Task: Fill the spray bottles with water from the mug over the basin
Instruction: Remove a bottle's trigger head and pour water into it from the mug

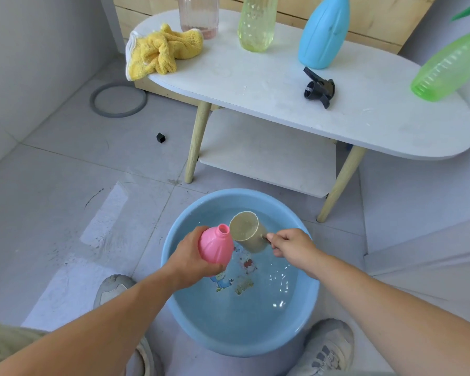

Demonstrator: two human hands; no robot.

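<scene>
Since the pink spray bottle [216,246] has its cap off and the mug [248,231] is only tipped beside its neck, I'd say this fill is barely starting. Left hand [187,257] wraps the bottle, right hand [289,244] pinches the mug handle, both over the basin [307,294]. Four more bottles wait on the counter [364,123] at 12 o'clock.

Both the pink bottle [216,246] and tilted mug [248,232] crowd the basin's [174,308] far half; near half lies open.

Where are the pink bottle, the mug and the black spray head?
pink bottle [215,246], head view, on its body.
mug [245,227], head view, inside its open mouth.
spray head [319,88], head view, on its black cap.
</scene>
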